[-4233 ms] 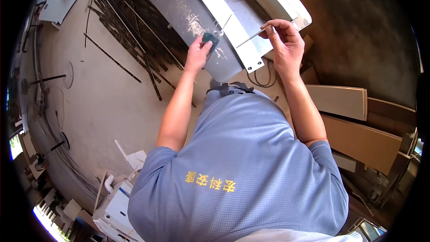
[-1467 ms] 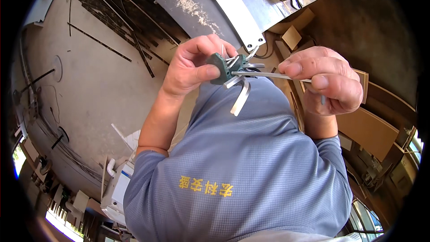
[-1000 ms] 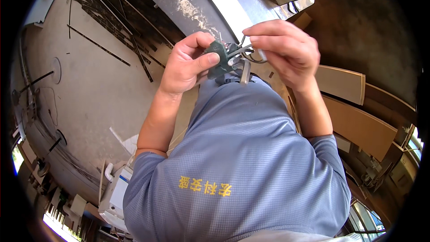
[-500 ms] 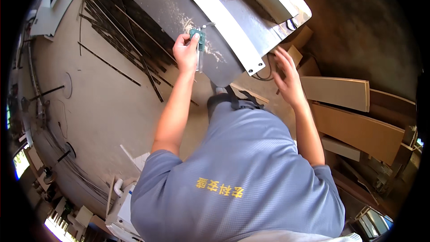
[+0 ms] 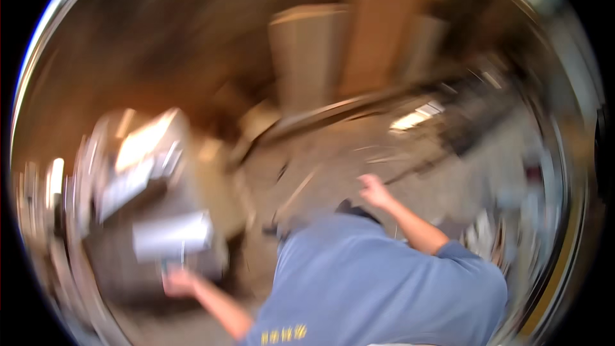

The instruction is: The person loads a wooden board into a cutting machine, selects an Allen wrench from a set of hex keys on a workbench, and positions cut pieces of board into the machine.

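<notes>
Motion smears the whole picture. My left hand (image 5: 180, 282), stretched out at the lower left, is at the near side of the dark machine table (image 5: 115, 230). A faint green patch (image 5: 164, 265) at its fingers matches the small green tool that it gripped a moment ago; its exact kind cannot be made out. Just beyond it a white strip (image 5: 172, 234) lies on the table. My right hand (image 5: 375, 191) hangs over the floor right of centre, away from the table. Its fingers blur together, and nothing can be seen in them.
Tall boards, one pale (image 5: 307, 61) and one brown (image 5: 378, 32), stand ahead. A bright metal part (image 5: 147, 141) rises at the table's far side. Thin strips (image 5: 298, 189) lie on the concrete floor (image 5: 333, 166). Blurred clutter fills the right edge.
My view and body have swung to the right, so the table now sits at the left. My right hand has moved from beside the table's edge to over the floor.
</notes>
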`<move>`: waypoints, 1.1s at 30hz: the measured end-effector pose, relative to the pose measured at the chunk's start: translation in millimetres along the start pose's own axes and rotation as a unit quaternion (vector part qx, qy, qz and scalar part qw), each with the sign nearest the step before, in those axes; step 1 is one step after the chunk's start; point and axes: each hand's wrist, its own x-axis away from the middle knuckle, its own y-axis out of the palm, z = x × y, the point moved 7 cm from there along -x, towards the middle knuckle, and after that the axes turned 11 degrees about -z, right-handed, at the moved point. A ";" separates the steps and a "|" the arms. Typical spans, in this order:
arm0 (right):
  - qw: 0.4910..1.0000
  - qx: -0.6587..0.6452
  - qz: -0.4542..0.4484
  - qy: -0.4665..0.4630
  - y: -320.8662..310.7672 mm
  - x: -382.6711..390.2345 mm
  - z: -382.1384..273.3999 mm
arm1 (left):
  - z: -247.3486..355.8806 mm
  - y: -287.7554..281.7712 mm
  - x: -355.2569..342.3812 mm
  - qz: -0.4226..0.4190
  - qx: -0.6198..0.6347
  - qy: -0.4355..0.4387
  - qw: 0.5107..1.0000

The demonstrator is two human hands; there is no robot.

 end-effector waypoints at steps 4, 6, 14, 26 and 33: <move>0.982 -0.087 0.168 0.012 -67.7 40.5 72.1 | 236.9 -4.4 77.6 -0.037 0.422 0.190 0.886; 0.957 -0.097 0.268 0.050 -120.5 65.8 128.5 | 381.8 31.2 165.4 -0.148 0.444 0.285 0.836; 0.848 -0.205 0.479 0.097 -262.2 212.4 235.9 | 750.6 72.4 582.1 -0.533 0.310 0.556 0.558; 0.729 -0.177 0.569 0.337 -242.3 295.2 482.8 | 975.3 115.7 978.0 -0.630 -0.063 0.707 0.317; 0.619 -0.210 0.668 0.356 -429.5 364.6 536.0 | 1155.9 73.3 1200.7 -0.646 -0.096 0.726 0.218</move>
